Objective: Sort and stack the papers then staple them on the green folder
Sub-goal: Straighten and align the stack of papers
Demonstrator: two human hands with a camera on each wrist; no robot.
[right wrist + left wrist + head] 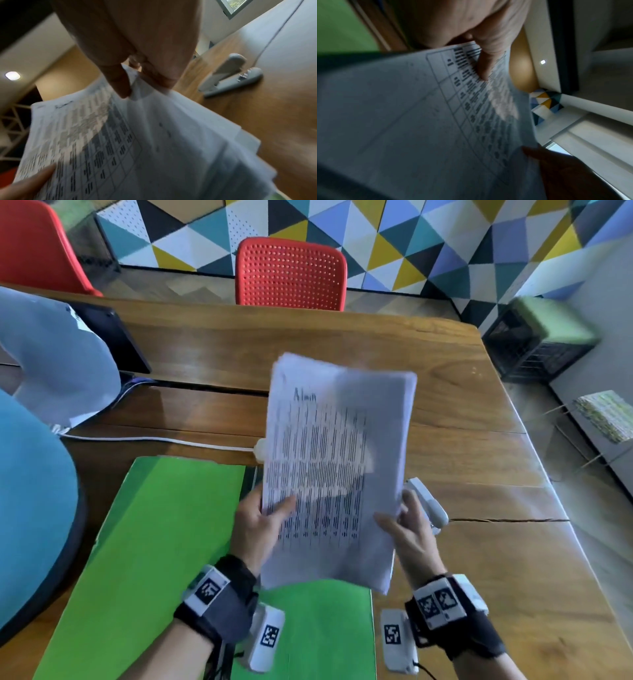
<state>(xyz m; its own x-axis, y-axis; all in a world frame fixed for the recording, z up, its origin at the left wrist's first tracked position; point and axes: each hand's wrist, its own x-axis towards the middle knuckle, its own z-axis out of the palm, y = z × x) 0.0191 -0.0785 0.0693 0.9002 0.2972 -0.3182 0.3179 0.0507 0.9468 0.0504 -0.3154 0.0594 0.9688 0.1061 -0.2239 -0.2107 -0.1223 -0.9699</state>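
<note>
A stack of printed white papers [335, 460] is held upright above the table, tilted a little. My left hand [263, 518] pinches its left edge, thumb on the printed face. My right hand [407, 529] pinches the right edge. The papers [436, 121] fill the left wrist view, and in the right wrist view the papers [137, 142] show several loose sheets fanned at the edge. The open green folder [164, 535] lies flat below and to the left. A white stapler [430, 505] [229, 75] rests on the table just behind my right hand.
The wooden table [479, 460] has a white cable and plug [260, 447] beside the papers. A dark tablet [113, 337] and a person's sleeve [58, 361] are at the left. A red chair [291, 273] stands behind the table.
</note>
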